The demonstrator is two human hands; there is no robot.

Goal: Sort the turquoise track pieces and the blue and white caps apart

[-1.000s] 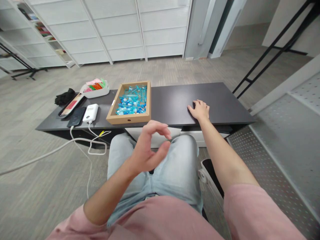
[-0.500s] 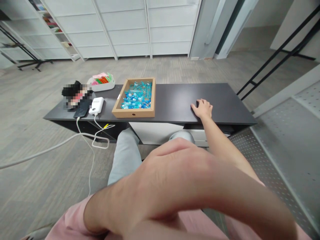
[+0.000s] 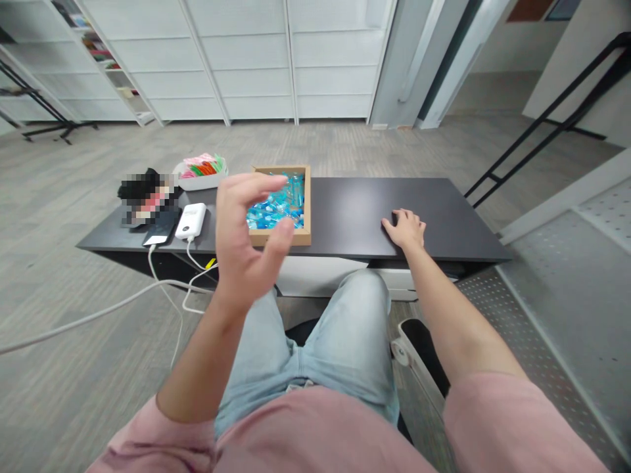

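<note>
My left hand (image 3: 246,243) is raised in the air between the camera and the cardboard box (image 3: 306,217), hiding the box's left side. Its fingers are bent forward with the thumb apart, and nothing is between them. Inside the box lie many small clear-and-blue plastic-looking pieces (image 3: 280,213); their kind is unclear. On the right part of the dark tabletop (image 3: 345,213) rests my right hand (image 3: 408,230), palm down, fingers and thumb spread. A dark patch shows between thumb and fingers; I cannot tell whether it is shadow or an object.
A white power bank (image 3: 190,222) with a cable (image 3: 118,305) lies beside a dark phone (image 3: 162,228). Behind them stand a black item (image 3: 140,187), partly pixelated, and a white tray (image 3: 202,182) of colourful things. A black metal frame (image 3: 537,125) slants at the right.
My left hand has moved away from across my body, close to the camera, to a raised spot before the box, uncovering my lap. My right hand stays on the tabletop.
</note>
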